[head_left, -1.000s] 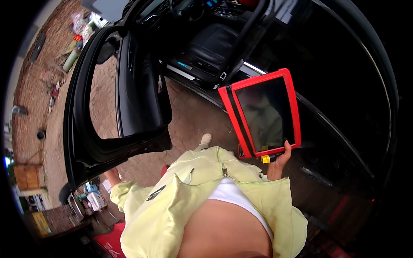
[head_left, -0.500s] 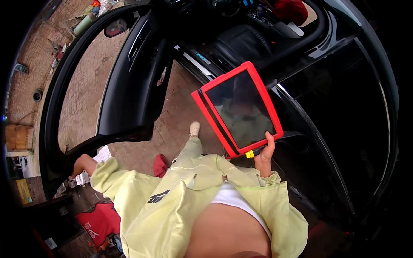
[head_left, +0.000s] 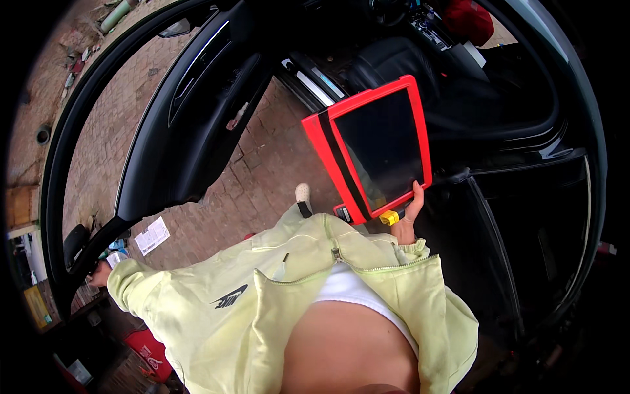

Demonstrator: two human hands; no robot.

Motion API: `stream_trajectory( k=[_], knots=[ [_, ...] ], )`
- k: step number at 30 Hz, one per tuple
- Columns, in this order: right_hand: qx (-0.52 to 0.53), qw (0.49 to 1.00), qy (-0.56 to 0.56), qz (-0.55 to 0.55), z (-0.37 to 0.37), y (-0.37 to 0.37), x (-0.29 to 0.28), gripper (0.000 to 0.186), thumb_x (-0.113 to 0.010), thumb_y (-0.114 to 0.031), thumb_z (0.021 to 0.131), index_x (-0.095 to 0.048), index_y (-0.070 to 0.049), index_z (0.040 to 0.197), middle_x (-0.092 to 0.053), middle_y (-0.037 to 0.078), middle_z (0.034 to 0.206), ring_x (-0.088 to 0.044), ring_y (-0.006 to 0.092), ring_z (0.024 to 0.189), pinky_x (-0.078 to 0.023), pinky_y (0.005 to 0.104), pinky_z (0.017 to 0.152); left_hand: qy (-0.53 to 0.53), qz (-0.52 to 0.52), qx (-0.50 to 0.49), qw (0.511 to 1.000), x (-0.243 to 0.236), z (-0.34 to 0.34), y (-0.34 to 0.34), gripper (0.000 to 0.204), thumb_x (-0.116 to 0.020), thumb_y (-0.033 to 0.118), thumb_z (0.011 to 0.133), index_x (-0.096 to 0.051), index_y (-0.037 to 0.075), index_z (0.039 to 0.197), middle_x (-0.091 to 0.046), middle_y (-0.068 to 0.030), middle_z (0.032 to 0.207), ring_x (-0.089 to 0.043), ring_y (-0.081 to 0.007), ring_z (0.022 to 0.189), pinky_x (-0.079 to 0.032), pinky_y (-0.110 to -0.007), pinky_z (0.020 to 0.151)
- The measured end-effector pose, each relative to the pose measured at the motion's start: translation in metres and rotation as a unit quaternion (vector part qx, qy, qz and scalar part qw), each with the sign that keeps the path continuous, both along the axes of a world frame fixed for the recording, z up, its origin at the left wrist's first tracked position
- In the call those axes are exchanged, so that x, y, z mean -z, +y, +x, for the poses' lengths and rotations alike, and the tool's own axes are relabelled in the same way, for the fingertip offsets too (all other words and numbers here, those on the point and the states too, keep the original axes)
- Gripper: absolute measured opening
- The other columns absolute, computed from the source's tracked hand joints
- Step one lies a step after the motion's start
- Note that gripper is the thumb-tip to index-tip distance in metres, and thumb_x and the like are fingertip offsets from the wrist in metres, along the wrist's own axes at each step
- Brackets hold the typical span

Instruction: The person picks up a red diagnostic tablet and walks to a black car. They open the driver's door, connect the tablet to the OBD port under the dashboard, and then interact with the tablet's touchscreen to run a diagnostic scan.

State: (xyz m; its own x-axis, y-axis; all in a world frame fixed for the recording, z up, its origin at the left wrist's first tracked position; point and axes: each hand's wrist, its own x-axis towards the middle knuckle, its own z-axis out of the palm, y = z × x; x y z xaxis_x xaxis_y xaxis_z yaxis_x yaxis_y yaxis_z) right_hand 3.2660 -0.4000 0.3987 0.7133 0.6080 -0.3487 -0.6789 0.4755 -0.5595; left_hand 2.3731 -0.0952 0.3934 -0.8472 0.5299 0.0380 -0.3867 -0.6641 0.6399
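Note:
My right hand (head_left: 412, 210) grips the lower right corner of a tablet in a thick red case (head_left: 384, 144), thumb on its front edge. The tablet is tilted, with its dark screen up, and a black strap runs down its left side. A yellow plug-like piece (head_left: 390, 218) sits at its lower edge, beside my wrist. Out to the left, my left hand (head_left: 100, 274) is curled at the rear edge of the open black car door (head_left: 154, 164); its fingertips are partly hidden there.
Beyond the tablet are the door sill (head_left: 312, 85) and black car seat (head_left: 394, 62). A red bag-like item (head_left: 468, 21) lies farther in. The car's dark rear side (head_left: 545, 217) stands at right. A printed sheet (head_left: 153, 236) lies on the brick ground (head_left: 256, 157).
My left hand has moved outward to the left, and the door edge has shifted with it. The tablet has risen slightly and turned more upright in my right hand. The view has shifted.

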Motion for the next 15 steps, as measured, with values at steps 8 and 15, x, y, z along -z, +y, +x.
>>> stream_trajectory(
  k=[8,15],
  knots=[
    [0.021,0.999,0.012,0.024,0.058,0.08,0.055,0.015,-0.069,-0.023,0.086,-0.065,-0.008,0.088,-0.068,0.003,0.081,-0.064,0.0126,0.078,-0.052,0.0253,0.075,0.074,-0.249,-0.143,0.955,0.072,0.017,0.087,0.037,-0.053,0.032,0.089,-0.059,0.005,0.113,-0.064,-0.0125,0.112,-0.061,-0.0282,0.102,-0.051,-0.042,0.086],
    [-0.027,0.997,0.011,-0.069,0.091,0.186,0.015,0.02,-0.067,-0.028,0.086,-0.067,-0.008,0.085,-0.068,0.003,0.083,-0.063,0.0153,0.079,-0.052,0.0285,0.074,0.075,-0.198,0.443,0.871,-0.025,0.529,0.134,0.028,-0.05,0.019,0.098,-0.061,0.0,0.114,-0.063,-0.0142,0.118,-0.059,-0.0269,0.114,-0.046,-0.035,0.099]
  ],
)
